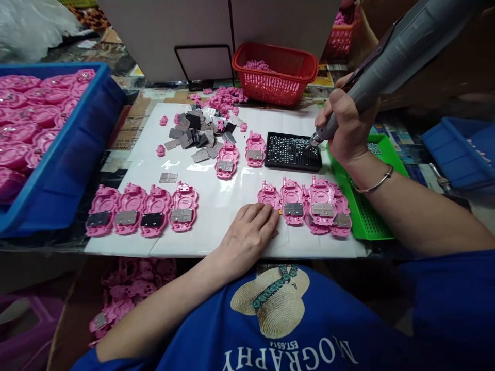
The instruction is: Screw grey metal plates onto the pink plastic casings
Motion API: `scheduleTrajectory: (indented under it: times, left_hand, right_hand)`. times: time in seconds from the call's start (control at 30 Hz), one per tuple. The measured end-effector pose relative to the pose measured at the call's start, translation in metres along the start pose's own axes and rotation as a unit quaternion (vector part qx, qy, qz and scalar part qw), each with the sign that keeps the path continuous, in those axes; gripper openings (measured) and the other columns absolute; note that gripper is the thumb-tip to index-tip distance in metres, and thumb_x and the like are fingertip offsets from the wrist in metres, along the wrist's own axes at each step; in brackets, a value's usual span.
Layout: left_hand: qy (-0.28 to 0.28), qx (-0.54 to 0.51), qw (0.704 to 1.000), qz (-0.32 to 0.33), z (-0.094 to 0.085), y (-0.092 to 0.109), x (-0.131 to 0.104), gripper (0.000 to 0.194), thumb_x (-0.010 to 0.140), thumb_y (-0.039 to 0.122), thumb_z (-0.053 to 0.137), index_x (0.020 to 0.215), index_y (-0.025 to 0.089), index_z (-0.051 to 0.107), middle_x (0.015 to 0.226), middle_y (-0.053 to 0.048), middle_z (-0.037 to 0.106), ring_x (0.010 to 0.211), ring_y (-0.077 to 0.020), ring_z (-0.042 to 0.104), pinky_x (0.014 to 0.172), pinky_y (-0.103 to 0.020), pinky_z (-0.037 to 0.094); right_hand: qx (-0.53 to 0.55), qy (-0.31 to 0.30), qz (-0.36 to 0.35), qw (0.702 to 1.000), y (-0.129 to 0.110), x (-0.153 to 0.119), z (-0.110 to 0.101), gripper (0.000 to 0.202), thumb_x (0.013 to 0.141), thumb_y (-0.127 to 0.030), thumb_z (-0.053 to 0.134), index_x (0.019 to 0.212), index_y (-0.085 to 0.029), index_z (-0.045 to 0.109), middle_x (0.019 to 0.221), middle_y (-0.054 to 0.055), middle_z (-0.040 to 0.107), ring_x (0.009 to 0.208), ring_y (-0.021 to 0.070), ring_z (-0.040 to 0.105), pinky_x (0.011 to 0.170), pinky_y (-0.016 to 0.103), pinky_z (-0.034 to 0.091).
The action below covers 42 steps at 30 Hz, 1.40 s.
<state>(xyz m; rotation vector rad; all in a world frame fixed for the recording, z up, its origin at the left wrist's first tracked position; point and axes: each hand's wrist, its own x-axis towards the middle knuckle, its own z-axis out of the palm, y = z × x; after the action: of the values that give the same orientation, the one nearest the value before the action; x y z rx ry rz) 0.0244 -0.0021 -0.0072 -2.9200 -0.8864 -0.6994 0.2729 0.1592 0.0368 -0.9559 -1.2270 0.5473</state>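
Note:
My right hand is wrapped round a grey electric screwdriver. Its tip points down into a black screw tray filled with rows of small screws. My left hand lies over a pink plastic shell, fingers close together and covering its lower part. Right of that hand, several pink shells with metal plates lie side by side, some overlapping. Two more plated shells, one next to the tray and one further left, lie on the white work surface.
A row of plated pink shells lies at left, below a loose plate. Behind are a pile of metal plates, small pink parts and a red basket. A blue crate stands left, a green basket right.

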Motion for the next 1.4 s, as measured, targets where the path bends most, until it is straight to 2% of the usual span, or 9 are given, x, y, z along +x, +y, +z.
scheduleTrajectory:
  times: [0.27,0.43,0.53,0.63,0.8,1.0,1.17,1.33,1.4]
  left_hand:
    - [-0.011,-0.005,1.000,-0.004,0.002,-0.001,-0.002,0.034,0.097,0.020,0.053,0.127,0.007,0.056,0.125,-0.016,0.063,0.113,-0.0282,0.055,0.093,-0.042,0.051]
    - [-0.004,-0.004,1.000,-0.007,0.003,0.000,0.000,0.031,0.097,0.021,0.052,0.125,0.007,0.057,0.122,-0.015,0.064,0.109,-0.0273,0.056,0.090,-0.041,0.050]
    - [-0.013,-0.005,1.000,-0.008,0.003,0.000,0.001,0.032,0.098,0.020,0.051,0.126,0.006,0.057,0.122,-0.015,0.064,0.109,-0.0271,0.055,0.091,-0.041,0.050]
    - [-0.025,-0.008,1.000,-0.011,0.002,0.000,0.001,0.034,0.099,0.020,0.049,0.129,0.006,0.055,0.123,-0.016,0.063,0.110,-0.0269,0.055,0.091,-0.040,0.049]
    - [-0.033,-0.015,0.999,-0.017,0.001,0.000,0.001,0.033,0.099,0.020,0.048,0.129,0.007,0.055,0.122,-0.015,0.063,0.109,-0.0266,0.054,0.091,-0.040,0.048]
    - [-0.032,-0.016,0.999,-0.016,-0.001,0.000,0.002,0.032,0.100,0.022,0.047,0.127,0.007,0.056,0.120,-0.015,0.064,0.107,-0.0267,0.055,0.090,-0.040,0.048]
    - [-0.031,-0.019,0.999,-0.014,-0.003,0.000,0.001,0.032,0.100,0.022,0.047,0.127,0.006,0.056,0.119,-0.014,0.064,0.107,-0.0265,0.055,0.089,-0.040,0.048]
    - [-0.029,-0.023,0.999,-0.016,-0.002,0.000,0.002,0.032,0.100,0.022,0.048,0.127,0.006,0.056,0.118,-0.015,0.064,0.107,-0.0268,0.055,0.088,-0.040,0.049]
    - [-0.032,-0.025,0.999,-0.016,-0.002,0.000,0.002,0.033,0.100,0.021,0.047,0.128,0.005,0.055,0.119,-0.015,0.064,0.108,-0.0267,0.055,0.089,-0.040,0.049]
  right_hand:
    - [0.029,0.001,-0.021,0.999,-0.006,0.002,0.004,0.038,0.068,-0.061,0.070,0.091,-0.040,0.049,0.056,-0.007,0.045,0.049,0.0146,0.037,0.049,0.035,0.029]
    - [0.048,-0.004,-0.039,0.998,-0.052,-0.004,0.014,0.032,0.071,-0.053,0.072,0.087,-0.035,0.052,0.059,-0.006,0.042,0.047,0.0137,0.036,0.047,0.033,0.035]
    - [0.064,-0.046,-0.004,0.997,-0.081,-0.022,0.030,0.027,0.074,-0.046,0.070,0.091,-0.032,0.054,0.060,-0.005,0.039,0.050,0.0146,0.042,0.049,0.032,0.038]
    - [0.123,-0.093,-0.012,0.988,-0.093,-0.046,0.047,0.025,0.075,-0.041,0.072,0.090,-0.028,0.056,0.058,-0.006,0.040,0.043,0.0124,0.041,0.043,0.031,0.034]
    - [0.156,-0.171,0.031,0.972,-0.092,-0.071,0.061,0.030,0.074,-0.041,0.079,0.090,-0.028,0.058,0.059,-0.006,0.047,0.042,0.0116,0.043,0.041,0.031,0.036]
    - [0.165,-0.173,0.059,0.969,-0.088,-0.075,0.063,0.032,0.072,-0.039,0.081,0.090,-0.027,0.057,0.058,-0.007,0.050,0.043,0.0116,0.045,0.043,0.030,0.035]
    - [0.198,-0.173,0.051,0.963,-0.085,-0.075,0.064,0.032,0.073,-0.034,0.081,0.092,-0.024,0.058,0.069,-0.005,0.056,0.045,0.0082,0.047,0.042,0.028,0.035]
    - [0.069,-0.183,0.091,0.976,-0.081,-0.081,0.064,0.046,0.071,-0.059,0.076,0.093,-0.028,0.050,0.061,-0.005,0.050,0.047,0.0114,0.045,0.045,0.030,0.041]
    - [0.064,-0.195,0.098,0.974,-0.079,-0.085,0.065,0.045,0.072,-0.059,0.075,0.088,-0.028,0.047,0.059,-0.006,0.047,0.046,0.0115,0.041,0.045,0.031,0.038]
